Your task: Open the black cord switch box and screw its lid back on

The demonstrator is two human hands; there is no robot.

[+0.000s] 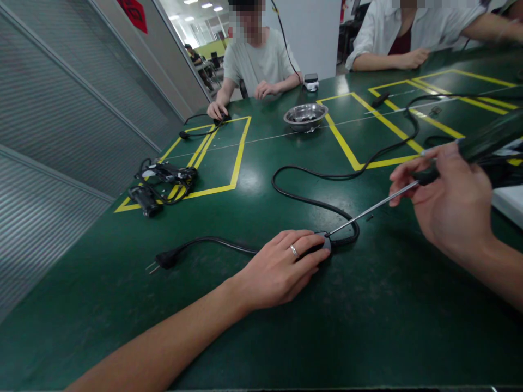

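Observation:
My left hand (281, 267), with a ring on one finger, presses a small grey and black casing (326, 241) onto the green table. Most of that casing is hidden under the fingers. A black power cord (220, 241) comes out on its left side and ends in a two-pin plug (165, 259). From the other side more black cable (314, 202) loops away across the table. My right hand (453, 201) is closed around a screwdriver (376, 207) with a long metal shaft and a thick dark body. The shaft slants down to the left, its tip at the casing's upper edge.
A small dark screw-like piece (370, 218) lies near the shaft. Farther off are a metal bowl (305, 117) with small dark parts, bundled black cables (167, 177) and yellow tape lines (241, 155). Two people sit across the table; one person's hand (217, 111) touches a black corded part.

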